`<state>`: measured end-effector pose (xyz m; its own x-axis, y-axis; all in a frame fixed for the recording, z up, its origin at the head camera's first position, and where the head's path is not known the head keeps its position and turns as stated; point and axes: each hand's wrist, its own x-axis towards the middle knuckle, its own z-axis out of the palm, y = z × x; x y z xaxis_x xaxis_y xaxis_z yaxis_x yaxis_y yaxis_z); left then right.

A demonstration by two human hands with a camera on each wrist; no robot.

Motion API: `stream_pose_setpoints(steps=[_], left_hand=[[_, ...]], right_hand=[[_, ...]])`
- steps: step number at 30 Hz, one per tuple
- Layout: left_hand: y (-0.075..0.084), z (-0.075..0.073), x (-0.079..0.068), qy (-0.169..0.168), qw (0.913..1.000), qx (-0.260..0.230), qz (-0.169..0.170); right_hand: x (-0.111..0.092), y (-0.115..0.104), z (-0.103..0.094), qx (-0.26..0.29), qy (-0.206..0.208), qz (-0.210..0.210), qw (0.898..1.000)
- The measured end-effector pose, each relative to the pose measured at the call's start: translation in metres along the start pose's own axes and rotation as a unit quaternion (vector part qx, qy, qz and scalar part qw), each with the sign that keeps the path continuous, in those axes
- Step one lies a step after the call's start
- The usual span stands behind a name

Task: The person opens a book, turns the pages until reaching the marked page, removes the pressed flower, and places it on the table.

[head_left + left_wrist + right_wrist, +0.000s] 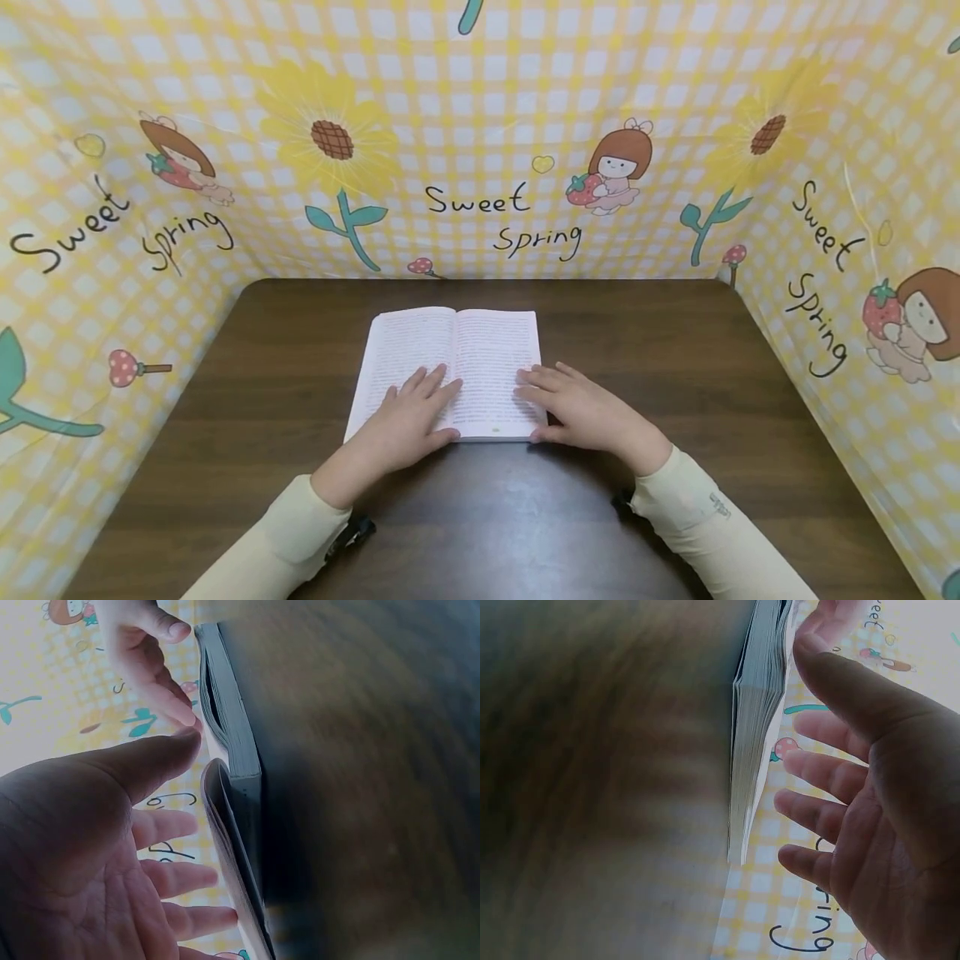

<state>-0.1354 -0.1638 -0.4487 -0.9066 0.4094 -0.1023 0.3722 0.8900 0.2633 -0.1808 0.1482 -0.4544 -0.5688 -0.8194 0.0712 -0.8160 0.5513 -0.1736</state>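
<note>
An open book [495,350] with printed pages lies flat on the dark wooden table [637,333]. Over its left page, near the inner fold, the left hand [408,421] spreads its fingers, with the thumb by the book's near edge. On the other side, the right hand [588,408] has its fingertips over the right page's outer edge and its thumb at the near corner. In the left wrist view, the left hand's fingers [184,877] are extended beside the cover. The right wrist view shows the book's page block [761,727] edge-on, close to the right hand [885,780].
Yellow checked cloth [480,108] with printed flowers and lettering stands along the back and both sides of the table. Dark straps show by the left sleeve [300,521] and the right sleeve [690,500].
</note>
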Motion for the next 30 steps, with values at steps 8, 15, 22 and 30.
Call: stream_pose_setpoints(steps=[8, 15, 22, 30], left_hand=[[0.0015, 0.0014, 0.0014, -0.011, 0.9996, -0.008, -0.026], [0.0021, 0.003, 0.0022, -0.025, 0.999, -0.006, -0.036], [0.0007, 0.0028, 0.0032, -0.032, 0.9986, -0.012, -0.039], [0.0026, 0.0021, 0.0025, -0.025, 0.9991, -0.012, -0.032]], right_hand=[[0.0006, 0.0013, 0.0021, 0.007, -0.025, 0.008, 1.0], [0.0, 0.0006, 0.0031, 0.011, -0.039, 0.006, 0.999], [-0.0016, 0.0001, -0.0005, 0.037, -0.046, 0.002, 0.998], [-0.0034, -0.0013, -0.0042, -0.001, -0.044, -0.022, 0.999]])
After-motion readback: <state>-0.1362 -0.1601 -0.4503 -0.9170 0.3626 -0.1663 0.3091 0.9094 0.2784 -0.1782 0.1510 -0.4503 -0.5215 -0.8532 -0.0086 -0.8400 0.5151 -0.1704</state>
